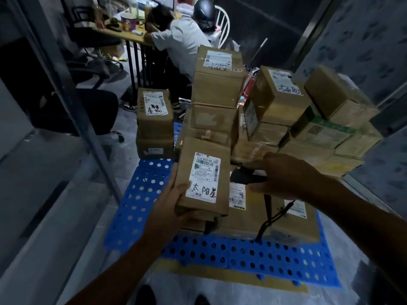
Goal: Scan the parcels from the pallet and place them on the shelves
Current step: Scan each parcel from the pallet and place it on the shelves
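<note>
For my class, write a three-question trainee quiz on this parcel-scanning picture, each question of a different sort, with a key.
1. True or false: the left hand holds a parcel with its label facing the camera.
2. Multiple choice: the right hand holds A) a tape roll, B) a black scanner, C) a marker.
3. Fill in: the stacked boxes stand on a ____ perforated pallet.
Key: 1 true; 2 B; 3 blue.
</note>
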`<state>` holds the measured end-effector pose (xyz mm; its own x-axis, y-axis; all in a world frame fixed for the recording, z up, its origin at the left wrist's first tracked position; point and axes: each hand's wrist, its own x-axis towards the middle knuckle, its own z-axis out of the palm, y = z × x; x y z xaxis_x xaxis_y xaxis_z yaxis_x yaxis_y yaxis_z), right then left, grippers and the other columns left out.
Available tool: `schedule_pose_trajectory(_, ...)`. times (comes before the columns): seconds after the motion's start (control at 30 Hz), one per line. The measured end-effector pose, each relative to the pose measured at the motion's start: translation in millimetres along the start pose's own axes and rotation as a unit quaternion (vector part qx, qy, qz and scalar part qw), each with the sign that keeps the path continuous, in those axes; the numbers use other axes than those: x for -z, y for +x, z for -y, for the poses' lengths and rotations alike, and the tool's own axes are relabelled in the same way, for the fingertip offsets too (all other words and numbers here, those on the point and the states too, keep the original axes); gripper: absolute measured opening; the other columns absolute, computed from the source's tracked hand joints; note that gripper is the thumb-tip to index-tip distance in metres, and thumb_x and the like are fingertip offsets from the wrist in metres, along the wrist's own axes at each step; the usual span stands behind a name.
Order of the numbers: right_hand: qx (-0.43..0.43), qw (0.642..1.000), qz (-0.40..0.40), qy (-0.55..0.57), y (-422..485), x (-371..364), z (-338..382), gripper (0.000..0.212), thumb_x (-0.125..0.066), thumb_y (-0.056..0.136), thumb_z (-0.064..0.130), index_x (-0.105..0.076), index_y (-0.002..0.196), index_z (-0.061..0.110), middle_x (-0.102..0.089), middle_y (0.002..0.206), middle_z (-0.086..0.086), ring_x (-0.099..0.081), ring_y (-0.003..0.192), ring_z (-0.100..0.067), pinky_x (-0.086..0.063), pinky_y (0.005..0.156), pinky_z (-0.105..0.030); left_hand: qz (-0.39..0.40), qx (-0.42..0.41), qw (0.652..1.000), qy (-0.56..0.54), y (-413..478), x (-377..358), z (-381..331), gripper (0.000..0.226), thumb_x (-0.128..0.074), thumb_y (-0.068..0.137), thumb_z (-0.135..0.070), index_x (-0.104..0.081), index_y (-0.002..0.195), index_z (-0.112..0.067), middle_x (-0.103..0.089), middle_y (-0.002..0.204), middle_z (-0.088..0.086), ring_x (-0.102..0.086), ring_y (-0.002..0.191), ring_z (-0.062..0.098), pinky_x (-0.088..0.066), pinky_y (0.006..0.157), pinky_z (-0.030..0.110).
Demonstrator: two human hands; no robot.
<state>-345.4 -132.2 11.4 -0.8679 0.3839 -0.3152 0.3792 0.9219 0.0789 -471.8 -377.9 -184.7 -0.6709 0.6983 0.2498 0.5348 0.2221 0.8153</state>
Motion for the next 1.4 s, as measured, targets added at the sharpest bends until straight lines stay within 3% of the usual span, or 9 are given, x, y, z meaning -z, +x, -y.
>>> schedule_pose_trajectory(0.07,0.002,0.996,-0.016,0.087,3.3,-15.1,-12.3,0.072,-0.064,0.083,0.067,-0.045,0.147,0.042,-0.058,0.132,0.003,-0.056,0.105,-0.016,-0.04,0.075,-0.03,-0.03,0.016,0.999,-0.019,-5.5,-3.1,-13.0,0.079,-0.085,0.077,-0.038,-0.041,0.139,-0.057,-0.013,0.155,-0.043,-0.03,0.135,-0.013,-0.038,0.106,0.015)
schedule_pose_trajectory(0.13,0.03,0.986,-0.025,0.164,5.7,-31.4,-23.4,0.073,-0.065,0.084,0.065,-0.048,0.148,0.034,-0.058,0.139,0.004,-0.059,0.111,-0.015,-0.042,0.08,-0.029,-0.072,0.03,0.996,-0.033,-11.9,-5.7,-27.3,0.083,-0.089,0.072,-0.035,-0.042,0.136,-0.062,-0.02,0.162,-0.03,-0.03,0.142,-0.012,-0.037,0.109,0.012)
schedule_pose_trajectory(0.27,0.056,0.956,-0.054,0.284,9.2,-57.6,-31.7,0.071,-0.065,0.083,0.067,-0.049,0.146,0.039,-0.05,0.148,0.015,-0.053,0.127,-0.01,-0.047,0.095,-0.03,-0.157,0.066,0.985,-0.029,-28.8,-8.3,-54.8,0.075,-0.084,0.071,-0.051,-0.049,0.138,-0.046,-0.046,0.155,-0.008,-0.05,0.137,0.011,-0.051,0.107,0.04)
schedule_pose_trajectory(0.63,0.242,0.844,-0.069,0.473,17.9,-50.7,88.7,0.068,-0.068,0.085,0.058,-0.046,0.148,0.039,-0.049,0.149,0.014,-0.048,0.132,-0.005,-0.045,0.1,-0.025,-0.383,0.153,0.91,0.03,-115.4,65.3,-122.1,0.087,-0.091,0.066,-0.043,-0.039,0.136,-0.054,-0.054,0.134,-0.027,-0.057,0.119,-0.009,-0.048,0.086,0.005)
schedule_pose_trajectory(0.87,0.385,0.792,-0.086,0.465,-1.2,-14.1,224.6,0.066,-0.067,0.088,0.055,-0.048,0.148,0.035,-0.048,0.145,0.02,-0.042,0.129,0.008,-0.039,0.104,-0.014,-0.503,0.178,0.842,0.08,-190.2,155.5,-151.4,0.093,-0.094,0.068,-0.027,-0.029,0.134,-0.036,-0.053,0.135,-0.014,-0.059,0.122,0.002,-0.054,0.1,0.029)
schedule_pose_trajectory(1.0,0.436,0.759,-0.092,0.475,-30.3,14.1,300.1,0.075,-0.062,0.081,0.063,-0.048,0.148,0.034,-0.052,0.146,0.009,-0.047,0.131,-0.002,-0.041,0.107,-0.023,-0.562,0.188,0.799,0.097,-233.9,205.8,-171.6,0.088,-0.091,0.064,-0.044,-0.03,0.128,-0.035,-0.056,0.132,-0.014,-0.061,0.118,0.003,-0.057,0.094,0.031)
schedule_pose_trajectory(1.13,0.483,0.695,-0.109,0.521,-62.6,48.3,359.6,0.062,-0.063,0.088,0.05,-0.051,0.146,0.032,-0.061,0.132,0.016,-0.059,0.116,0.001,-0.049,0.092,-0.019,-0.595,0.149,0.785,0.088,-264.7,248.8,-201.3,0.079,-0.089,0.064,-0.051,-0.038,0.123,-0.037,-0.062,0.119,-0.015,-0.065,0.106,0.002,-0.056,0.077,0.018)
schedule_pose_trajectory(1.23,0.51,0.649,-0.103,0.555,-78.6,74.0,379.4,0.056,-0.062,0.088,0.049,-0.054,0.142,0.037,-0.063,0.131,0.021,-0.061,0.116,0.002,-0.052,0.096,-0.03,-0.62,0.123,0.771,0.076,-278.8,267.9,-222.9,0.071,-0.092,0.063,-0.049,-0.046,0.117,-0.043,-0.064,0.119,-0.018,-0.068,0.102,0.006,-0.059,0.07,0.024)
schedule_pose_trajectory(1.4,0.532,0.635,-0.103,0.55,-93.6,100.9,393.1,0.06,-0.063,0.085,0.057,-0.051,0.143,0.045,-0.06,0.136,0.021,-0.06,0.121,-0.004,-0.053,0.098,-0.05,-0.632,0.095,0.763,0.1,-293.3,291.1,-250.2,0.068,-0.09,0.063,-0.049,-0.046,0.116,-0.047,-0.064,0.126,-0.017,-0.068,0.11,0.015,-0.061,0.074,0.03)
